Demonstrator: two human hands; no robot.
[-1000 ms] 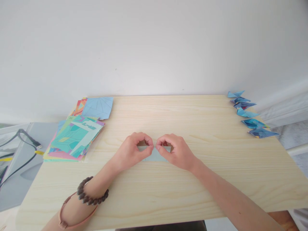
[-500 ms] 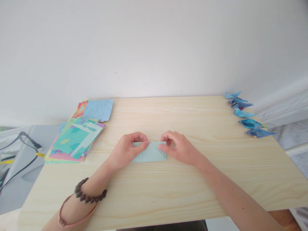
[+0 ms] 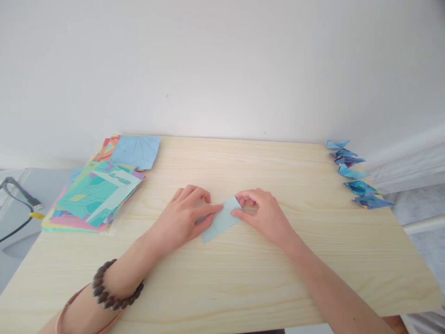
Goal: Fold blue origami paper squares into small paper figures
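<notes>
A small folded light-blue paper (image 3: 222,220) lies tilted on the wooden table (image 3: 243,278), its right end raised toward the far side. My left hand (image 3: 186,215) rests on the paper's left part, fingers stretched flat and index finger pressing along it. My right hand (image 3: 266,215) pinches the paper's upper right corner between thumb and fingers. A bead bracelet sits on my left wrist.
A stack of coloured printed paper sheets (image 3: 93,199) lies at the table's left, with a blue sheet (image 3: 135,150) on its far end. Several folded blue paper figures (image 3: 351,174) line the right edge. A white wall stands behind; cables (image 3: 17,204) lie off the left.
The paper was level between both hands; now it is turned so its right end points away. My left hand has flattened onto it and my view has shifted slightly.
</notes>
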